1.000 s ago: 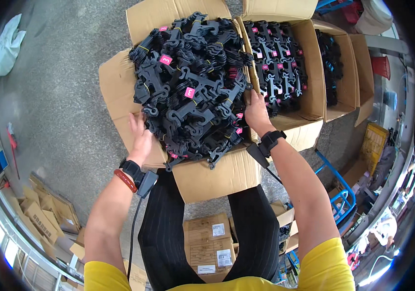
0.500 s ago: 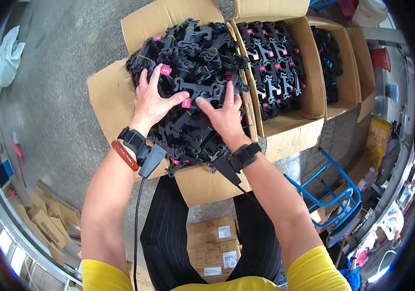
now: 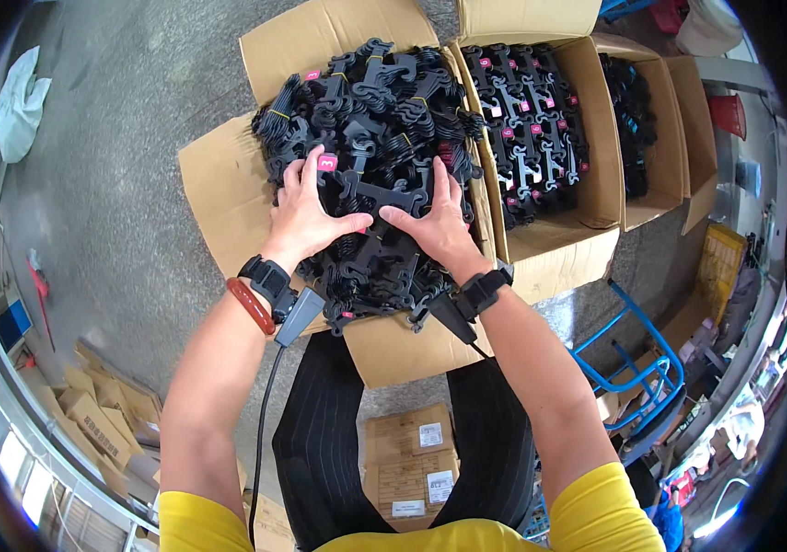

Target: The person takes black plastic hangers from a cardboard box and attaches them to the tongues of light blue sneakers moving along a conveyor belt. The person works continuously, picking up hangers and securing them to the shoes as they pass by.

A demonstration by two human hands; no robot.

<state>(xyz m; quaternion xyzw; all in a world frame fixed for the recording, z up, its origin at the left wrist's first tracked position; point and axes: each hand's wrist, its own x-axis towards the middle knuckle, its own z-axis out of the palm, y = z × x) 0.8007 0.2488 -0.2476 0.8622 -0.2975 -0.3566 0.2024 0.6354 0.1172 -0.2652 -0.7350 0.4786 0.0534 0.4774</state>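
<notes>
A cardboard box (image 3: pixel 220 179) in front of me is heaped with black plastic clothes hangers (image 3: pixel 370 69), many banded into bundles with yellow rubber bands. My left hand (image 3: pixel 306 213) and my right hand (image 3: pixel 435 221) grip one bundle of hangers (image 3: pixel 384 195) from its two ends. Both thumbs lie along its near side, tips pointing at each other, and the fingers reach forward over the heap. A pink tag (image 3: pixel 327 163) shows beside my left fingertips. The fingers' undersides are hidden among the hangers.
On the right stands a second box (image 3: pixel 607 138) of hangers in rows with pink tags, then a third box (image 3: pixel 668 138) with dark hangers. A blue metal frame (image 3: pixel 628 368) is at the lower right. Between my legs sits a closed carton (image 3: pixel 407 442). Flattened cardboard (image 3: pixel 94 419) lies lower left.
Both hands and the bundle of hangers have shifted slightly toward me within the box. The thumbs have come nearer my body, and the left one now covers most of a pink tag.
</notes>
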